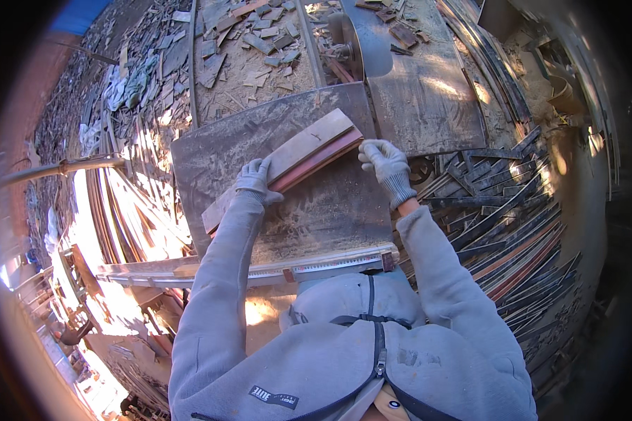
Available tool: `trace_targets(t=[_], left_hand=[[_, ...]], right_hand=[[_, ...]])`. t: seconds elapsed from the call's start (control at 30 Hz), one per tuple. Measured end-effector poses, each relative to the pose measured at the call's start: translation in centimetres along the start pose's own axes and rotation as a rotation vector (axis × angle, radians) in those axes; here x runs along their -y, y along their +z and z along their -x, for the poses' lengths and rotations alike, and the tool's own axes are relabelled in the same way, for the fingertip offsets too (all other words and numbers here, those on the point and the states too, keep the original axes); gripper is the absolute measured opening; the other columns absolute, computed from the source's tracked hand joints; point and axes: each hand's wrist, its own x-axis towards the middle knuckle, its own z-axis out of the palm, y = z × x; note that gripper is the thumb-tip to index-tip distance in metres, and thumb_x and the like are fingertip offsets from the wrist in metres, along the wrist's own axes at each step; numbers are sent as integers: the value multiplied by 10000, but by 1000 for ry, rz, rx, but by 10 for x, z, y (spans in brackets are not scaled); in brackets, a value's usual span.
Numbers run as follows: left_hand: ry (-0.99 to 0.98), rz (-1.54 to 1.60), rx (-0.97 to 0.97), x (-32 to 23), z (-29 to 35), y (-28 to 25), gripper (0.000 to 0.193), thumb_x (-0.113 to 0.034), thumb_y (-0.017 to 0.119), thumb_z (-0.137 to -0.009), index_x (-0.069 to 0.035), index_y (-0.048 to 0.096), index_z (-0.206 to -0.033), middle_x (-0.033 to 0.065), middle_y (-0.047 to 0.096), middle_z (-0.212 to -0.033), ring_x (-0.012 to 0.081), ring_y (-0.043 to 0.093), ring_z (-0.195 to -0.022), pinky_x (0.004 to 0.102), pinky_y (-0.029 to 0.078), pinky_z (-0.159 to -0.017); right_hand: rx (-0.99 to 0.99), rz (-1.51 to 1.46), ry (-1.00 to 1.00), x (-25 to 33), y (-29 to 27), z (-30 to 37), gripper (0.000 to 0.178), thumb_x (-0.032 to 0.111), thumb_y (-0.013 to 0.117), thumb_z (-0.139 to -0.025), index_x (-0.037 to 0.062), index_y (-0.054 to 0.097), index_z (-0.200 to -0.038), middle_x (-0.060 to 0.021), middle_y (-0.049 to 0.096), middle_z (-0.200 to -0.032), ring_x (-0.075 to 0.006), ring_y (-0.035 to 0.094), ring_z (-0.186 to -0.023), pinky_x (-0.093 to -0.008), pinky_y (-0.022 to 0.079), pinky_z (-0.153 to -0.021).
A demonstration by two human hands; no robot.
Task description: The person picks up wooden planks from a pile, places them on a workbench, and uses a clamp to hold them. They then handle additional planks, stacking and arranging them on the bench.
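A pale wooden plank (298, 151) lies slantwise over the dusty metal saw table (316, 217), with reddish-brown planks (321, 160) along its near side. My left hand (254, 181), in a light work glove, grips the planks from the near edge, fingers over the pale one and thumb apart. At the planks' far right end is my right hand (385, 165), also gloved. Its fingers are curled together, the tips close to the reddish end; what they pinch, if anything, is hidden. Beyond the planks a large round saw blade (378, 52) stands upright by the table's slot.
A fence with a measuring scale (330, 264) runs along the table's near edge. Offcuts (267, 38) litter the ground beyond. Stacked strips (519, 259) lie at the right, long thin strips (123, 210) at the left. A metal pipe (63, 168) juts in from the left.
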Motion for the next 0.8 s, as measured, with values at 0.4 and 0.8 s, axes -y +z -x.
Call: trace_targets(t=[0.4,0.8], left_hand=[[162,167,-203,-65,36,-40,902,-466,923,-628,-86,606,-1382,206,550,-1192,400,541,-1125,495,493,-988],[274,1050,453,-341,-9,-35,678,-496,598,-1036,-30,522,-1523,158,668,-1371,299,647,-1213,424,490,-1053]], right_hand=[[200,309,-7,-82,-12,112,885,546,829,-901,48,484,-1546,-207,670,-1405,-308,650,-1294,-395,521,-1081],[-179,278,-434,-58,-106,126,1117,178,932,-752,176,303,-1675,-146,518,-1464,-306,554,-1368,-427,475,-1143]])
